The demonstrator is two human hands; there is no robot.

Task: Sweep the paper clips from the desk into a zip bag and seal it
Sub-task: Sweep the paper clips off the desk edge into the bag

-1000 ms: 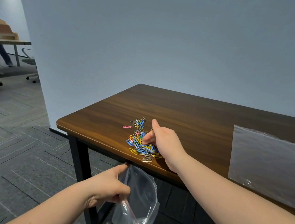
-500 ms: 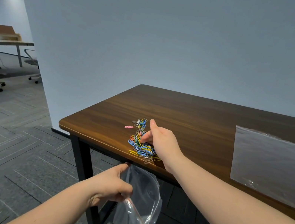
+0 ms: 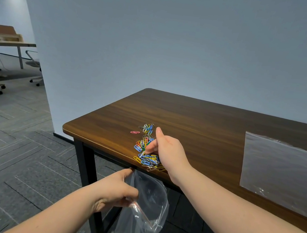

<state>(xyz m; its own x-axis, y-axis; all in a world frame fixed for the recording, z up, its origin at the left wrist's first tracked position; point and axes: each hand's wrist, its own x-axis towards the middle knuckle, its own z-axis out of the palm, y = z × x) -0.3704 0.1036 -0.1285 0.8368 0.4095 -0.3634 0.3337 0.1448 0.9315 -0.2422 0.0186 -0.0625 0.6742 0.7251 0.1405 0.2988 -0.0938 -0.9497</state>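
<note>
A pile of coloured paper clips [image 3: 145,151] lies near the front edge of the dark wooden desk [image 3: 208,125]; one pink clip [image 3: 135,132] sits apart to the left. My right hand [image 3: 167,151] rests on the desk against the right side of the pile, thumb up, fingers curled down among the clips. Just below the desk edge, under the pile, my left hand [image 3: 116,189] grips the mouth of a clear zip bag [image 3: 144,212], which hangs open.
A second clear zip bag [image 3: 283,170] lies flat on the right part of the desk. A black desk leg [image 3: 86,170] stands beside my left hand. Grey wall behind; office chairs and another desk stand far left.
My right hand has dragged the clips closer to the front edge; some now sit right at the rim. My left hand still holds the bag under the edge.
</note>
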